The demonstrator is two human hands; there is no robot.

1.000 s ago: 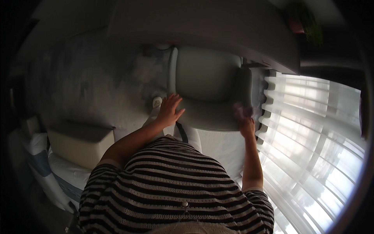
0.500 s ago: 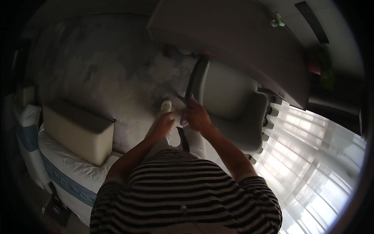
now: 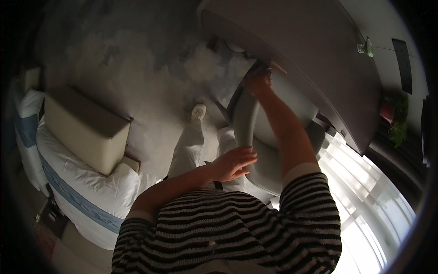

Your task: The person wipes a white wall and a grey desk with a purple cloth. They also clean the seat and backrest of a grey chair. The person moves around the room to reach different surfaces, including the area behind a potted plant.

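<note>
A grey armchair stands in front of me to the right. At the far end of its upright edge, my right hand is closed and slightly blurred. Something greyish shows by its fingertips, too dim to name. Nearer to me, my left hand has its fingers stretched out towards the near end of that same edge, holding nothing. Whether its fingertips touch the chair I cannot tell.
A dark desk runs beyond the chair, with a small green-and-white bottle near its back edge. A potted plant and sheer curtains are at right. To the left, a beige bench adjoins a white bed.
My right hand has moved away from me, to the far end of the chair's edge. My left hand has come right, to the chair's near end. The view has shifted too.
</note>
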